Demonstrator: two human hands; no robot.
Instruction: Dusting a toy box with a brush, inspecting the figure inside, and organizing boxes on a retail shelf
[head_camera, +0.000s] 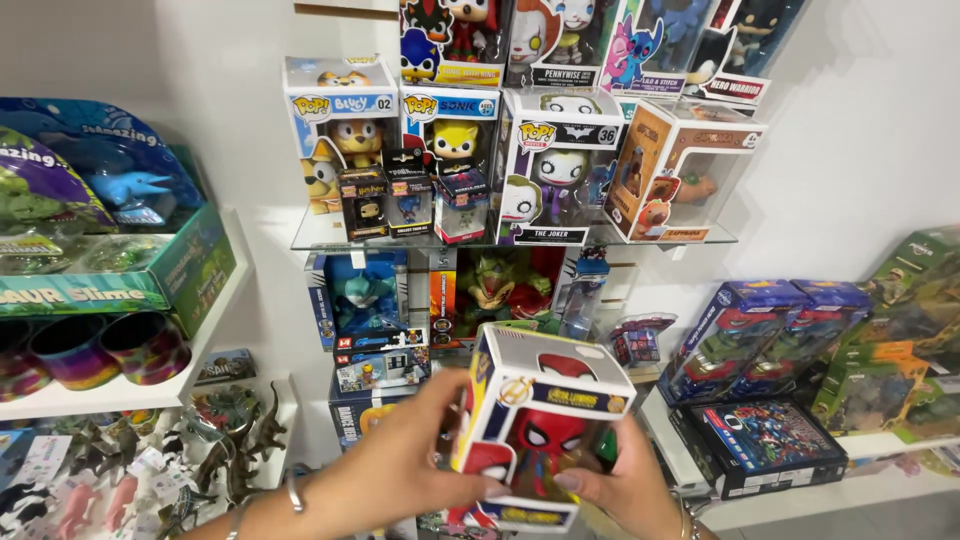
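Below the glass shelf (720, 238), boxed figure (540, 435) gripped btwn left hand (400, 470) & right hand (625, 490)

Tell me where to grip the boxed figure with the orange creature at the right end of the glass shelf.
Grip the orange-creature box by its two side walls, coming from the front. It stands upright but turned at an angle, its right side free; the neighbouring pale-faced figure box crowds its left, so slide it forward first.
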